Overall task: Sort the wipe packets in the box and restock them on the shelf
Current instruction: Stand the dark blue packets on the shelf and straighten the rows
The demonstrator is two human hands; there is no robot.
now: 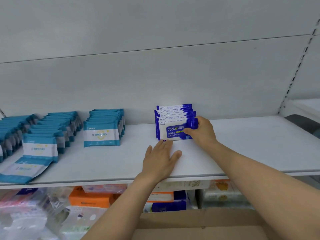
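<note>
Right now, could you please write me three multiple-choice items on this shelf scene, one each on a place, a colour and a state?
1. Where does the row of alcohol wipe packets stand?
A. On the white shelf, right of the teal packets
B. In the cardboard box
C. On the lower shelf

2. What colour are the ends of the front alcohol wipe packet?
A. Orange
B. Dark blue
C. Green

3. What is the left hand doing?
A. Holding a packet in the air
B. Lying open and flat on the shelf
C. Reaching into the box

Answers: 1 A, the row stands on the shelf, apart from the teal rows. 2 B, blue bands frame its white label. 3 B, its fingers are spread while the right hand has a grip on the front packet.
</note>
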